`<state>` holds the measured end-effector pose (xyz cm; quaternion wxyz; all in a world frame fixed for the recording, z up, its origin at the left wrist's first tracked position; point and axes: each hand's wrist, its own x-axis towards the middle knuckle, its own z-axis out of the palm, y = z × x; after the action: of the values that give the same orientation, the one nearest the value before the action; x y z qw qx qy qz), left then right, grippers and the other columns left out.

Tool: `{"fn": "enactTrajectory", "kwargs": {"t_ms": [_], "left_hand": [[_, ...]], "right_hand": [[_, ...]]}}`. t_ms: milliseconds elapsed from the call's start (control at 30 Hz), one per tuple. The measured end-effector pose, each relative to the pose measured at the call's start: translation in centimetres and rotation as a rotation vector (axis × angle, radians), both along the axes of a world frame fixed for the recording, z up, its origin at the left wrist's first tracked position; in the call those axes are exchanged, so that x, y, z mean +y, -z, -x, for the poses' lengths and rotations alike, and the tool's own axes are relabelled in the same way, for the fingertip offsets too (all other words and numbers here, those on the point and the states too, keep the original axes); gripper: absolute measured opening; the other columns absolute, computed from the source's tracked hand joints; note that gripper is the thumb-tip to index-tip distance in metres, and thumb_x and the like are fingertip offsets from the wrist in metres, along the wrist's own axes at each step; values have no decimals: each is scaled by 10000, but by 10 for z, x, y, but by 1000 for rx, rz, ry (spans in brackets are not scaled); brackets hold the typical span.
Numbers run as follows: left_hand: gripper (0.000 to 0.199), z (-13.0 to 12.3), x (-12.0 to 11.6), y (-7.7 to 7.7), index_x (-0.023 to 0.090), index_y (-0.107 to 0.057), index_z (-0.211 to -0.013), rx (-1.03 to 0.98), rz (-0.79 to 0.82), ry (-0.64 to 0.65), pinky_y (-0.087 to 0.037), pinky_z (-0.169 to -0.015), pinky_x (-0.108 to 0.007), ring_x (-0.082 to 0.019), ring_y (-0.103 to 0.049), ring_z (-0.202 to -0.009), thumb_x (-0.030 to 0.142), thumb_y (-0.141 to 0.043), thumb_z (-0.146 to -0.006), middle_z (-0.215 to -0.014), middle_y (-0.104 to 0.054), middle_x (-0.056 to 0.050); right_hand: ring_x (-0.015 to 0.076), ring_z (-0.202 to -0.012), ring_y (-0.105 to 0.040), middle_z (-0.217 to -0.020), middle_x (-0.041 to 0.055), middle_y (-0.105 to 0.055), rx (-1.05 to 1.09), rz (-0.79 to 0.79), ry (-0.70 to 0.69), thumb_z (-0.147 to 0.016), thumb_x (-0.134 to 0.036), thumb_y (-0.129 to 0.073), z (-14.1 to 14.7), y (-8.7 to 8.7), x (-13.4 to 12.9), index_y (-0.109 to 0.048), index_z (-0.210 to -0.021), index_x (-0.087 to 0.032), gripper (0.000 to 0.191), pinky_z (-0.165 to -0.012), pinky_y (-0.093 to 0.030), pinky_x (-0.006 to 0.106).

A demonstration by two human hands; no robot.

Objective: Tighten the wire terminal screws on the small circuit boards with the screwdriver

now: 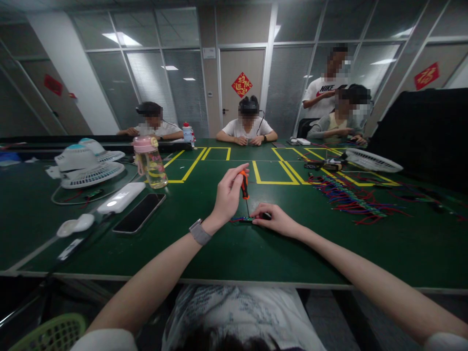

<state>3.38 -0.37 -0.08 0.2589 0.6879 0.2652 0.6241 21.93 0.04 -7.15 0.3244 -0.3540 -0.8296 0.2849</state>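
Observation:
In the head view, my left hand (229, 191) is closed around the handle of an orange and black screwdriver (245, 187). Its thin shaft points down, with the tip at a small green circuit board (247, 220) on the table. Red and blue wires come off the board's left side. My right hand (275, 220) has its fingers pinched on the board's right end, against the tabletop. A small dark piece shows between those fingers, too hidden to name.
A phone (140, 213), a white power strip (121, 198), a pink-lidded bottle (151, 163) and white fans (87, 165) stand to the left. Wired circuit boards (353, 197) lie in a row at right. Yellow tape (278, 183) marks the green table (164, 258). Several people are across it.

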Motion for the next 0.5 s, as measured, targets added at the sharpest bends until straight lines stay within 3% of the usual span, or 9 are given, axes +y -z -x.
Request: {"fn": "enactTrajectory", "kwargs": {"t_ms": [133, 333, 500], "left_hand": [[323, -2, 1, 0, 179, -584, -1217, -59, 68, 96, -539, -837, -292, -157, -649, -941, 272, -458, -934, -1130, -647, -90], [226, 0, 0, -2, 203, -684, -1050, 36, -34, -30, -514, -753, -222, -132, -615, -881, 266, -619, -844, -988, -608, -52], [281, 0, -1, -3, 226, -649, -1148, 9, -19, 69, -503, -867, -267, -150, -605, -1023, 252, -478, -926, -1147, -616, -67]], "right_hand": [[160, -737, -576, -818, 54, -623, -11, -9, 0, -809, -348, -661, 0, -1, 0, -722, -909, -160, 222, -712, -469, 302], [160, -736, -567, -802, 49, -612, -23, -22, 6, -795, -320, -667, 0, 1, 0, -723, -907, -158, 205, -702, -465, 298], [160, -740, -565, -810, 51, -611, -34, -21, 6, -791, -289, -666, 0, 0, 0, -720, -913, -154, 190, -698, -464, 294]]}}
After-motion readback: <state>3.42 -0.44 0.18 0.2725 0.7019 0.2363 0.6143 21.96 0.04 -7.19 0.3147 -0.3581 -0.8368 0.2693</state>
